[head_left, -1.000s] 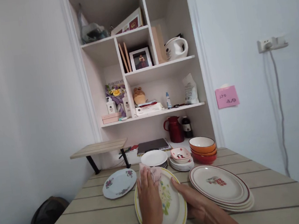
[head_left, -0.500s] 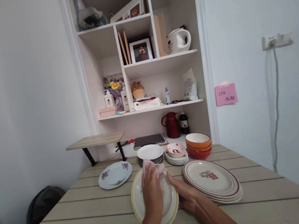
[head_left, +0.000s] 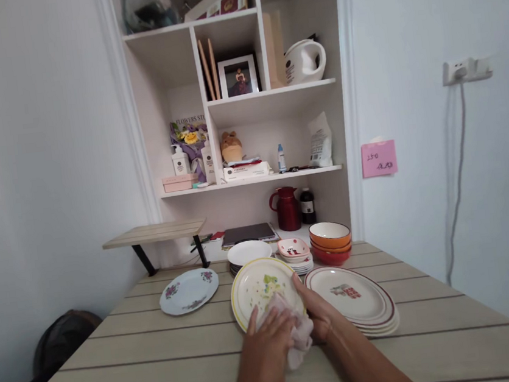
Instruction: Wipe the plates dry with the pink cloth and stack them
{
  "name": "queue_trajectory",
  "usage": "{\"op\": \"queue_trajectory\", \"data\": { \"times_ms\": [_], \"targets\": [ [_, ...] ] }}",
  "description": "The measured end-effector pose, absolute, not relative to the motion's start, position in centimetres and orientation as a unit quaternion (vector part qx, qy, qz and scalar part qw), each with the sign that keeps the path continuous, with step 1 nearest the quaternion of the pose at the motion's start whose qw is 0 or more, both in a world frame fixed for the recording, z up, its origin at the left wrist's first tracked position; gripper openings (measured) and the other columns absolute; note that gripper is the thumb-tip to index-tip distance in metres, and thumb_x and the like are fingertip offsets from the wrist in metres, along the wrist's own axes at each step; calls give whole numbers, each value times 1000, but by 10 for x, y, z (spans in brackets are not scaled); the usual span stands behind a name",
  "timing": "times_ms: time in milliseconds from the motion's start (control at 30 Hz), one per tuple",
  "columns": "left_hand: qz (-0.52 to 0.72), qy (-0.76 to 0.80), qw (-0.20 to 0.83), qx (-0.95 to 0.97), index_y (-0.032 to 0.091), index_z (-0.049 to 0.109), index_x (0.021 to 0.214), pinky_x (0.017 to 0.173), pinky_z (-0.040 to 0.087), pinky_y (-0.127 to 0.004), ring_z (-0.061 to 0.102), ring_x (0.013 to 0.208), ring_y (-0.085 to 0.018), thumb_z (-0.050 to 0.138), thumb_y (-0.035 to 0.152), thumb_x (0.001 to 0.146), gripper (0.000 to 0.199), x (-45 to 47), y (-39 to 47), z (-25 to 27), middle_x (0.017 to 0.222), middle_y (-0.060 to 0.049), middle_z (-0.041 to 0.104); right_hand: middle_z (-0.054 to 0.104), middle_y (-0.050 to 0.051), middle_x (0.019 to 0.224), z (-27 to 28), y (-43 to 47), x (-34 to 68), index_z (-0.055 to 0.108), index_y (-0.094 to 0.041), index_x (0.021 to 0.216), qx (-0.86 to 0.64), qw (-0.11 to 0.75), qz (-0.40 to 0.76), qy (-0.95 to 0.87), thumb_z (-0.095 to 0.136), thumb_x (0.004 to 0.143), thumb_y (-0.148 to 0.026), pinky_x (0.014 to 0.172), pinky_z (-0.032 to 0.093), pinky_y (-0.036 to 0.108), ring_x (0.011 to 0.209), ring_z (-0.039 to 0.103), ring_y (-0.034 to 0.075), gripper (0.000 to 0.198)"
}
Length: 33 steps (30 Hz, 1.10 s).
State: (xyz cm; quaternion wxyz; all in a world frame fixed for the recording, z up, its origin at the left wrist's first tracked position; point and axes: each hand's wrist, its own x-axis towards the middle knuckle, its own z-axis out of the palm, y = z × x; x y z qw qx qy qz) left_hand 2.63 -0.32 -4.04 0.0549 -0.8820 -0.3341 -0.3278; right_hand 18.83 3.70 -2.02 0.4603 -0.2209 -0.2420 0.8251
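A yellow-rimmed plate (head_left: 251, 283) with a green print is held tilted up above the table, its face toward me. My right hand (head_left: 316, 309) grips its right edge, thumb on the rim and the other fingers hidden behind. Against the plate's lower face my left hand (head_left: 269, 339) presses a pale pink cloth (head_left: 301, 333), which hangs over the lower right rim. To the right lies a stack of red-rimmed oval plates (head_left: 372, 297). On the left rests a single white plate with purple flowers (head_left: 187, 292).
Behind stand a stack of white-topped plates (head_left: 248, 252), small pink dishes (head_left: 294, 248) on saucers, and orange and red bowls (head_left: 330, 236). A small wooden riser (head_left: 156, 233) is at the back left. Farther back are a dark red jug (head_left: 287, 209) and shelves.
My left hand has moved the cloth from the plate's top down to its lower right. The plate has tipped up more toward me, and its print now shows.
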Motion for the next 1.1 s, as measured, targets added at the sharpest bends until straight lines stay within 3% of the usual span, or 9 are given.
{"op": "queue_trajectory", "data": {
  "times_ms": [133, 267, 433, 633, 933, 1100],
  "targets": [
    [-335, -420, 109, -836, 27, 51, 136, 115, 31, -55, 57, 124, -22, 46, 4, 86, 56, 15, -2, -32, 133, -5, 62, 71, 20, 113, -20, 37, 182, 57, -9, 125, -182, 462, 826, -265, 48, 88, -60, 98, 46, 45, 107, 67, 27, 64],
    [-310, -465, 154, -815, 22, 48, 139, 111, 33, -60, 50, 130, -26, 43, 5, 86, 56, 12, 4, -34, 140, -9, 55, 72, 19, 112, -16, 31, 174, 56, -9, 127, -161, 447, 832, -285, 47, 89, -60, 97, 46, 44, 106, 67, 26, 65],
    [-309, -461, 202, -807, 23, 44, 142, 111, 36, -56, 42, 137, -25, 44, 3, 84, 61, 26, 10, -32, 147, -7, 47, 75, 15, 106, -16, 23, 163, 63, -11, 119, -212, 446, 806, -325, 49, 87, -62, 98, 46, 42, 102, 69, 24, 62],
    [-329, -485, 245, -772, 28, 40, 143, 117, 25, -57, 33, 142, -20, 38, 5, 88, 60, 32, 14, -9, 152, -1, 41, 73, 17, 110, -23, 26, 153, 65, -12, 119, -242, 451, 787, -344, 55, 83, -60, 99, 46, 44, 104, 69, 27, 61],
    [-357, -601, 271, -662, 22, 48, 139, 115, 10, -65, 35, 141, -25, 37, 20, 96, 44, 13, 42, 5, 150, -8, 44, 71, 18, 114, -12, 15, 147, 56, -11, 131, -223, 474, 789, -322, 53, 85, -60, 101, 44, 45, 108, 67, 27, 67],
    [-346, -622, 289, -640, 16, 56, 131, 115, 14, -64, 41, 137, -27, 36, 19, 96, 41, -13, 36, 3, 143, -14, 52, 70, 18, 117, -12, 21, 146, 52, -7, 133, -198, 549, 763, -277, 53, 88, -55, 103, 44, 41, 110, 66, 26, 67]
  ]
}}
